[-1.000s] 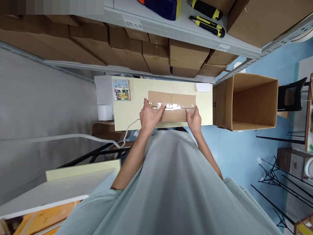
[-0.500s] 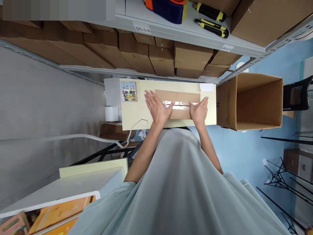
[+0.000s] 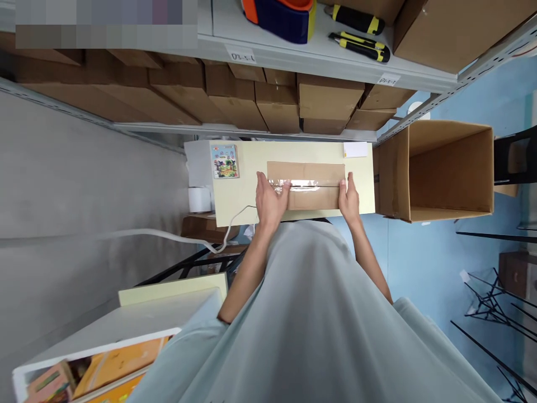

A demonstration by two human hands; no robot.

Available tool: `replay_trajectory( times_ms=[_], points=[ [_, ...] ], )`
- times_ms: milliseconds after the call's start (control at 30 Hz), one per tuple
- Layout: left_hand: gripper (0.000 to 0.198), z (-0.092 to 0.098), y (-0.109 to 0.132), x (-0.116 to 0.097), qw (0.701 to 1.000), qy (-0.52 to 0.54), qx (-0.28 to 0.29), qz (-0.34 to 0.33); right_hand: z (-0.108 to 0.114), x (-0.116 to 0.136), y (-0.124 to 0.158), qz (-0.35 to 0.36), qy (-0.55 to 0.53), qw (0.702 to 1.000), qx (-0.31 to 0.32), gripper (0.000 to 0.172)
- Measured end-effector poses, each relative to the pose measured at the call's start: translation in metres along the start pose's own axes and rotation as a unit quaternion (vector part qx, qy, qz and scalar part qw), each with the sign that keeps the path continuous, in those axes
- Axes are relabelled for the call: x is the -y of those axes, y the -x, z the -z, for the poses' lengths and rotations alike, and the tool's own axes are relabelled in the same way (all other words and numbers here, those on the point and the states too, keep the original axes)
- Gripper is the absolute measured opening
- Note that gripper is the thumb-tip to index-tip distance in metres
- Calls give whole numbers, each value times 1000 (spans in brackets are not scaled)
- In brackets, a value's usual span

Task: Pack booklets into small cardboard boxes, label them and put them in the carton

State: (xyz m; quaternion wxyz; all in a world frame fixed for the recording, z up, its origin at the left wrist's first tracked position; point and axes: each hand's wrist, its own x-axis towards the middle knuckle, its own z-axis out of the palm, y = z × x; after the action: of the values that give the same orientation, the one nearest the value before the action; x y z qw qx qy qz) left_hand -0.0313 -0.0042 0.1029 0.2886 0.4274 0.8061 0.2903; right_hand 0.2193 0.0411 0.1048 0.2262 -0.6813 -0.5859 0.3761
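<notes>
Change noted: half a second earlier both palms lay flat on top of the sealed box (image 3: 314,195) with fingers spread. The left hand (image 3: 271,200) now clasps the box's left end, thumb on the clear tape strip (image 3: 312,182). The right hand (image 3: 349,197) clasps the right end, fingers closed along the edge. The box has not shifted. It lies flat near the front edge of the pale yellow tabletop (image 3: 241,193).

Surroundings: a colourful picture card (image 3: 225,161) lies at the tabletop's far left corner and a white slip (image 3: 355,149) at the far right, both well apart from the box. A white cable (image 3: 229,224) hangs off the front left. Nothing stands between hands and box.

Containers: an open carton (image 3: 444,168) lies on its side just beside the tabletop's right edge, bare inner walls in view. The shelf (image 3: 319,56) above carries two yellow-and-black knives (image 3: 358,36) and a blue-and-orange tape dispenser (image 3: 281,14). Closed brown boxes (image 3: 268,103) fill the shelf below it.
</notes>
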Motion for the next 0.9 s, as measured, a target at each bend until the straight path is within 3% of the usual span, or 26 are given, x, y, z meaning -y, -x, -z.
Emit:
replay_trajectory(
  times_ms=[67,200,367,500,700,800,900],
  points=[
    [93,6,4,1,1000,-14,8,18,-3,-3,4,-7,-29,999,17,96],
    [54,15,-5,14,999,47,11,2,-8,-13,-1,1,-85,996,27,90],
    [46,12,-23,24,985,170,-10,-14,-8,-18,-18,20,-183,982,43,89],
    [44,18,-26,6,987,153,-44,-13,5,1,-24,14,-206,976,67,85],
    [46,58,-29,-24,963,213,-70,-152,52,34,-31,152,-147,977,-17,62],
    [44,57,-25,-11,960,242,-61,-125,54,27,-25,170,-107,978,-55,54],
    [40,33,-15,23,957,281,-35,-62,35,2,-10,143,-114,982,-40,50]
  ],
)
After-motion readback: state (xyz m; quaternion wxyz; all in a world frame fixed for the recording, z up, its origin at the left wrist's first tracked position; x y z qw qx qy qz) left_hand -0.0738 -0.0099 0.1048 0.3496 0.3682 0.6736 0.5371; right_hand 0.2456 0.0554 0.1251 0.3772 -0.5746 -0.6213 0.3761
